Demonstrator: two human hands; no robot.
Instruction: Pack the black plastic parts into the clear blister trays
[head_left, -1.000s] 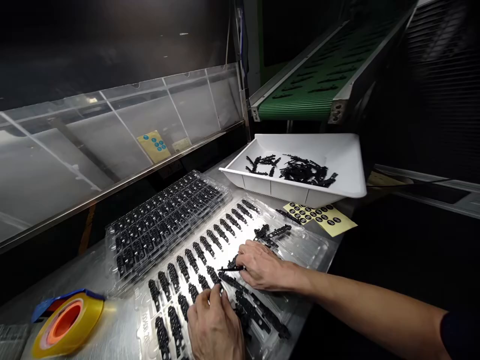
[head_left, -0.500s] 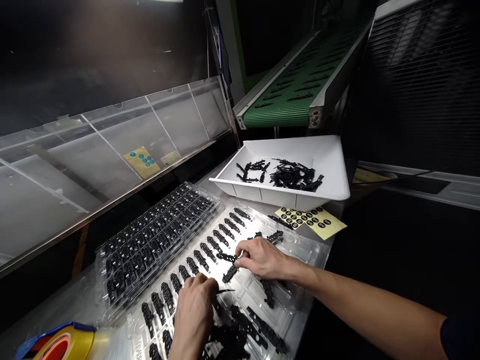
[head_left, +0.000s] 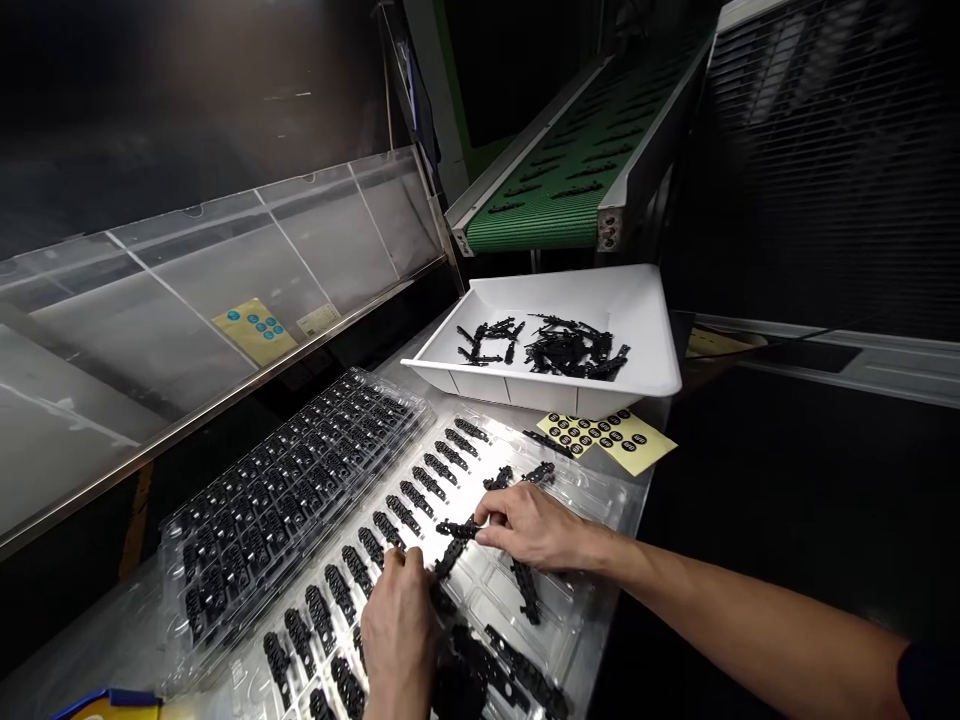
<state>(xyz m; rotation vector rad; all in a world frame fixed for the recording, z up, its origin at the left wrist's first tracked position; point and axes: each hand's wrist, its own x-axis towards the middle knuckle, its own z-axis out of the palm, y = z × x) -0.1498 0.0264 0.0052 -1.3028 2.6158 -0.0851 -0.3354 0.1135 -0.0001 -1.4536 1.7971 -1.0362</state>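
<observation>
My right hand (head_left: 529, 525) pinches the end of a slim black perforated plastic part (head_left: 456, 530), which points left above the clear tray (head_left: 495, 605). Another black part (head_left: 451, 558) lies beneath it. My left hand (head_left: 401, 625) is closed over the tray beside a row of seated parts; its fingertips are hidden, so I cannot make out what they hold. Black parts (head_left: 401, 512) sit slanted in the tray's row of pockets. More loose parts (head_left: 517, 665) lie in a heap to the right of my left hand.
Filled clear trays (head_left: 300, 470) are stacked at left. A white bin (head_left: 544, 393) holds a pile of black parts, beside a yellow sticker sheet (head_left: 645, 458). Behind rises a green conveyor belt (head_left: 540, 225) carrying more parts. Yellow tape (head_left: 120, 710) lies at lower left.
The part in my right hand has turned nearly level, and that hand is slightly lower. My left hand has shifted right over the tray. The whole view has moved a little.
</observation>
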